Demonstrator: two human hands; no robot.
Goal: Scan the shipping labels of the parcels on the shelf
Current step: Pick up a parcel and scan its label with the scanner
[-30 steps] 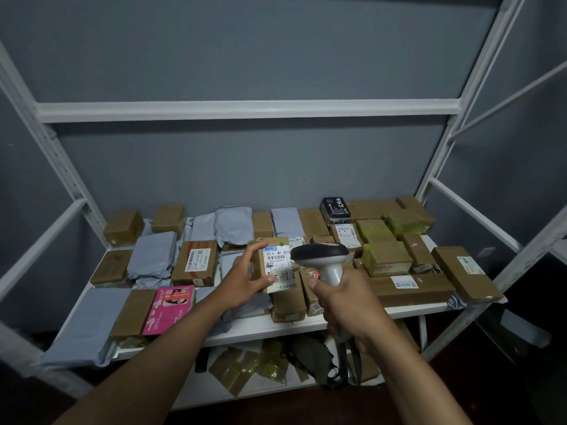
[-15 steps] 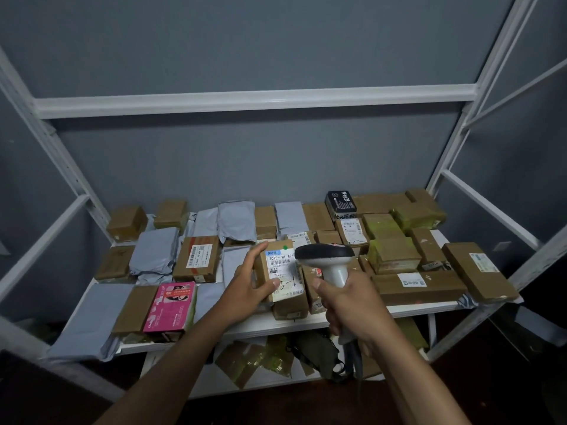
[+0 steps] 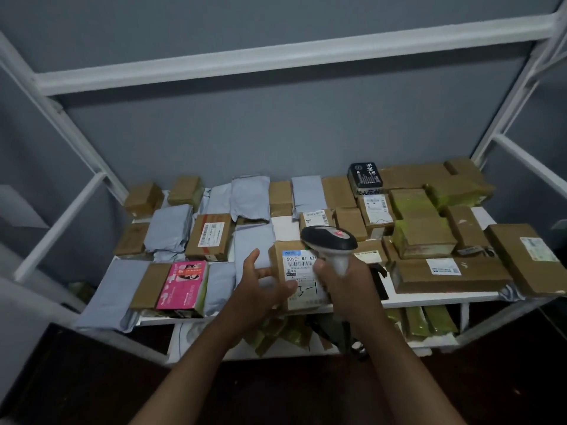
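The left hand [image 3: 260,289] is setting the small cardboard parcel [image 3: 299,276] back down at the front edge of the white shelf [image 3: 429,299]. A second ago that parcel was being held up off the shelf, tilted toward the scanner; now it is lying low among the others, label up, with "501E" readable on its white shipping label [image 3: 302,273]. The left fingers are spreading and loosening along the parcel's left side, the thumb lifting away, so the hold looks like it is ending rather than clamping, though the fingertips are still touching the box.

The right hand [image 3: 346,280] is staying wrapped around the handle of the barcode scanner [image 3: 329,240], whose head is hovering just over the parcel's upper right corner, closer to the label than before.

Putting the parcel down suggests that this label has probably been read, though no beep or light shows to confirm it. If so, the person is likely moving on to another parcel. Several neighbours are already showing labels upward: the brown box with the red-striped label [image 3: 211,234] to the left, the long carton [image 3: 445,274] to the right. The grey mailer bags [image 3: 168,228] and the plain cartons at the back are showing no labels, so they will probably need turning over first.
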